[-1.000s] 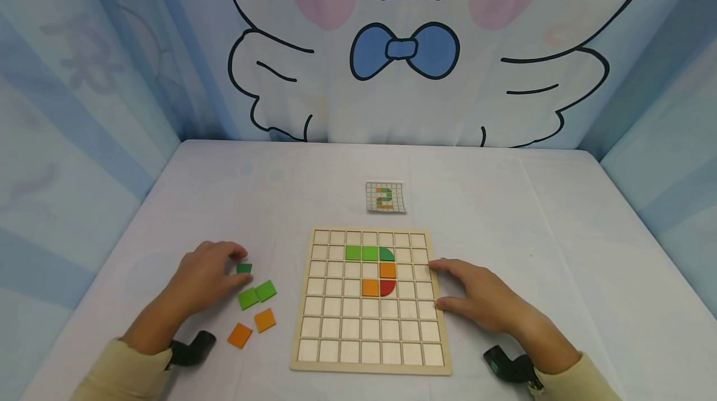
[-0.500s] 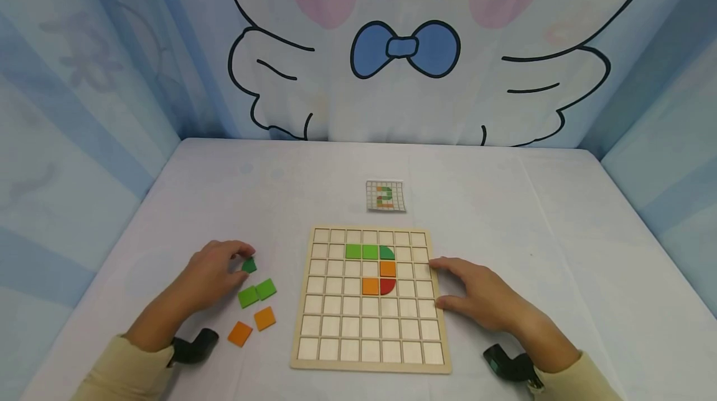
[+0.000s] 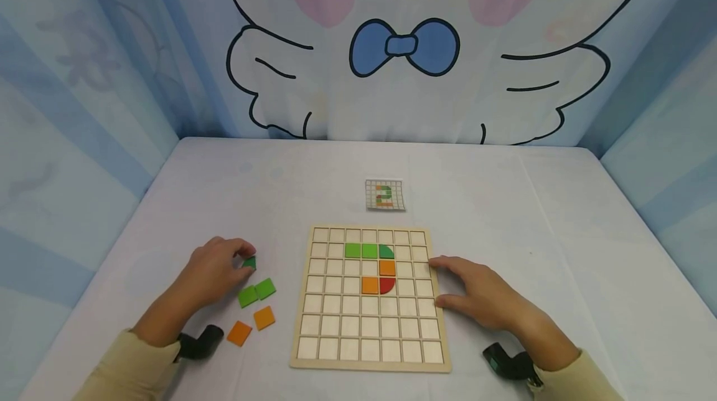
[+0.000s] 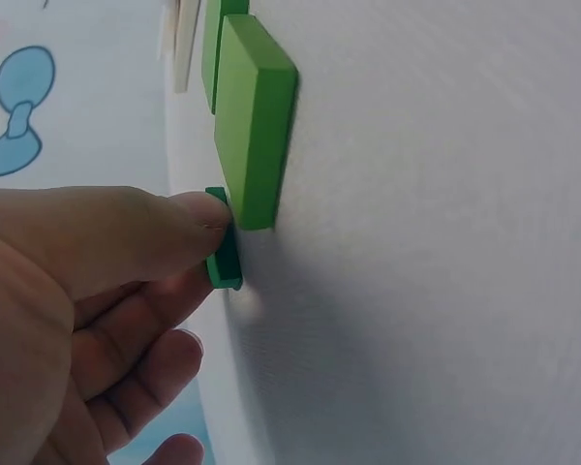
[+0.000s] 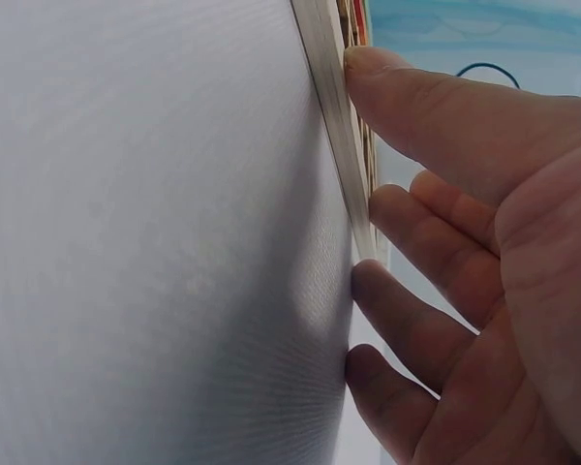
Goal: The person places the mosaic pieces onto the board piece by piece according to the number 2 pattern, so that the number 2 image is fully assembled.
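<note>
At the left of the head view my left hand (image 3: 215, 270) pinches a small dark green tile (image 3: 250, 262) between thumb and fingers. The left wrist view has this tile (image 4: 225, 262) close to the tablecloth, partly covered by the thumb. Two light green tiles (image 3: 257, 292) lie just in front of that hand. My right hand (image 3: 484, 295) rests at the right edge of the wooden grid board (image 3: 370, 365), thumb and index fingertip touching the frame. Green, orange and red tiles fill some cells, including a red quarter-round tile (image 3: 387, 286).
Two orange tiles (image 3: 264, 318) lie loose left of the board. Behind the board is a small pattern card (image 3: 384, 195) with a coloured figure on a grid. A printed curtain (image 3: 336, 102) hangs behind the white table (image 3: 504, 202).
My left hand has shifted slightly right, and the dark green tile has turned between its fingers. The right hand and the board stay where they were.
</note>
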Demonstrator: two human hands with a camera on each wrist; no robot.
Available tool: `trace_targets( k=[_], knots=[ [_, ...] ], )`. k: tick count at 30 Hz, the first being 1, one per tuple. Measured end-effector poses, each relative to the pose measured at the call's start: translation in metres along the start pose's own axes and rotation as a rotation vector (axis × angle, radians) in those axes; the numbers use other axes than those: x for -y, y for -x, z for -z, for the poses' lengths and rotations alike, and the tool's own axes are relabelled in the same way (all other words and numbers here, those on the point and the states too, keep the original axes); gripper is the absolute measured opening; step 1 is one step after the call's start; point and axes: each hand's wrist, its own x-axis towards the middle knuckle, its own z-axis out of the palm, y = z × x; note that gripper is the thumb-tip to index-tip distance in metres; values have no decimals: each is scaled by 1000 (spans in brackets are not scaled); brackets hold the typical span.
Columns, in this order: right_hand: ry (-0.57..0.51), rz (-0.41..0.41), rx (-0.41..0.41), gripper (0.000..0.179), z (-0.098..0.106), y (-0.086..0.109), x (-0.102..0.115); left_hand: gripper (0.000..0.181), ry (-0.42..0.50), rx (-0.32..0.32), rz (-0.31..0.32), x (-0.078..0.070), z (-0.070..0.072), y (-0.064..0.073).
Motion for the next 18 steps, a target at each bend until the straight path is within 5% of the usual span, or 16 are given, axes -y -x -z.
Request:
trace_targets(
  k=[18],
  knots=[
    [10,-7,1,58,0,-1,0,27,9,37,-14,-24,1,-7]
  ],
)
